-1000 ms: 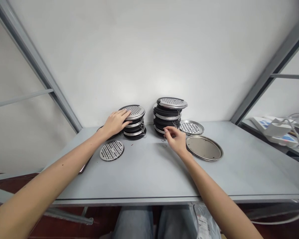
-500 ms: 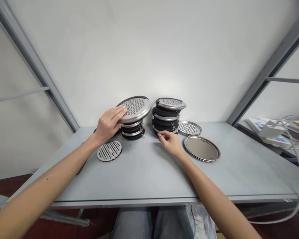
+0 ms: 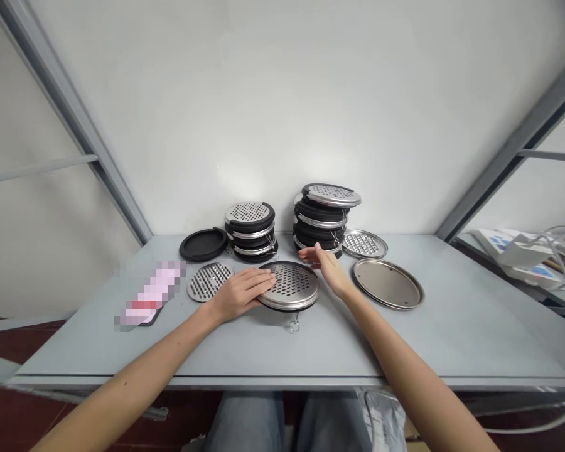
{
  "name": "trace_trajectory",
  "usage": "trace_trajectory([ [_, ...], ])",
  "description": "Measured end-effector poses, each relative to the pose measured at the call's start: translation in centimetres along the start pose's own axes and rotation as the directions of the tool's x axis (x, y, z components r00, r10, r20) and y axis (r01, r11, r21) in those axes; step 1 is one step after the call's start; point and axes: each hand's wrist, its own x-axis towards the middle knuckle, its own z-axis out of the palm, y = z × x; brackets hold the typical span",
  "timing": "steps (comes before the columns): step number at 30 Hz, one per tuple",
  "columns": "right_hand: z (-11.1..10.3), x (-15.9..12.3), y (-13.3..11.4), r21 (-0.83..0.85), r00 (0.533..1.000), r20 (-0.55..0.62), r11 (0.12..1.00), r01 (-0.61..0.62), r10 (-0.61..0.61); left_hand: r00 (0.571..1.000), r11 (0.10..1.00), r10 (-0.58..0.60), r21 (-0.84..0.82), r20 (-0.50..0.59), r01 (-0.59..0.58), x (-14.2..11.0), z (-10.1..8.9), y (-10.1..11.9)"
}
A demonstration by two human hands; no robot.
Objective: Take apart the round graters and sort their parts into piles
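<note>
Head view: what have the left hand's [image 3: 241, 292] fingers got?

— The grater [image 3: 292, 284]. They are closed on its left edge, fingertips lying together on the perforated top. The thumb is hidden, so I can't tell how it sits.

— And the right hand [image 3: 328, 269]?

— Fingers loosely extended, thumb raised and apart from them. They grip nothing that I can see. The tips are just behind the grater's right edge; whether they touch it, I can't tell.

— So the grater is between the two hands?

— Yes, roughly level, black rim at its far side. A wire ring [image 3: 294, 325] shows at its near side, to the right of the left fingers.

— What else is near the left fingers?

— A slotted disc [image 3: 209, 282] just left of them, a blurred-out flat thing [image 3: 154, 292] further left, a black holder [image 3: 202, 245] beyond the disc. Straight beyond them stands the shorter stack [image 3: 250, 227].

— Near the right fingers?

— The taller stack [image 3: 321, 216] just beyond, its top piece jutting right. A plate [image 3: 390, 282] lies right of the hand, with another disc [image 3: 365, 243] beyond the plate. All rest on the table [image 3: 320, 351].
</note>
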Motion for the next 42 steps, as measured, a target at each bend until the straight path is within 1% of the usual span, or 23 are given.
trace_trajectory([
  [2, 0.3, -0.2, -0.1, -0.04, 0.998, 0.012, 0.997, 0.07, -0.069, 0.999, 1.0, -0.01, 0.004, 0.046, 0.009, -0.1, 0.0, -0.1],
  [4, 0.6, -0.6, -0.2, -0.116, 0.989, 0.048, 0.983, 0.144, -0.139, 0.997, 1.0, -0.019, 0.016, 0.077, 0.017, -0.2, 0.0, -0.1],
  [8, 1.4, -1.3, -0.7, -0.276, 0.957, 0.169, 0.921, 0.276, -0.236, 0.996, 0.998, -0.048, 0.047, 0.077, 0.045, -0.5, -0.2, -0.5],
  [10, 1.7, -1.7, -0.9, -0.331, 0.925, 0.25, 0.872, 0.36, -0.287, 0.995, 0.995, -0.075, 0.066, 0.069, 0.071, -0.6, -0.4, -0.7],
  [12, 1.9, -2.0, -1.1, -0.352, 0.878, 0.323, 0.816, 0.458, -0.353, 0.992, 0.991, -0.113, 0.084, 0.052, 0.108, -0.8, -0.4, -0.6],
  [14, 2.1, -2.3, -1.4, -0.345, 0.828, 0.371, 0.766, 0.543, -0.42, 0.989, 0.985, -0.146, 0.097, 0.013, 0.144, -0.9, -0.4, -0.4],
  [17, 2.5, -2.8, -1.8, -0.312, 0.76, 0.431, 0.711, 0.631, -0.485, 0.978, 0.976, -0.188, 0.099, -0.086, 0.196, -0.8, -0.1, 0.2],
  [19, 2.9, -3.2, -2.0, -0.303, 0.738, 0.463, 0.695, 0.652, -0.491, 0.964, 0.965, -0.234, 0.087, -0.129, 0.246, -0.6, 0.1, 0.5],
  [24, 3.9, -3.7, -1.9, -0.33, 0.756, 0.45, 0.698, 0.635, -0.475, 0.937, 0.944, -0.323, 0.018, -0.13, 0.328, -0.4, 0.0, 0.8],
  [27, 3.6, -3.6, -1.8, -0.296, 0.767, 0.437, 0.73, 0.616, -0.47, 0.923, 0.93, -0.367, -0.06, -0.112, 0.363, -0.3, -0.3, 0.7],
  [31, 2.9, -3.6, -1.9, -0.241, 0.802, 0.391, 0.791, 0.562, -0.451, 0.911, 0.908, -0.407, -0.139, -0.066, 0.395, -0.4, -0.9, 0.3],
  [35, 2.5, -3.5, -2.0, -0.219, 0.836, 0.347, 0.83, 0.513, -0.425, 0.914, 0.903, -0.404, -0.176, -0.033, 0.393, -0.5, -1.3, 0.0],
  [38, 2.5, -3.4, -2.1, -0.186, 0.839, 0.339, 0.845, 0.502, -0.424, 0.92, 0.907, -0.391, -0.18, -0.017, 0.382, -0.5, -1.6, -0.2],
  [42, 2.5, -3.2, -2.1, -0.141, 0.846, 0.343, 0.869, 0.475, -0.407, 0.929, 0.915, -0.37, -0.185, -0.022, 0.36, -0.4, -1.7, -0.4],
])
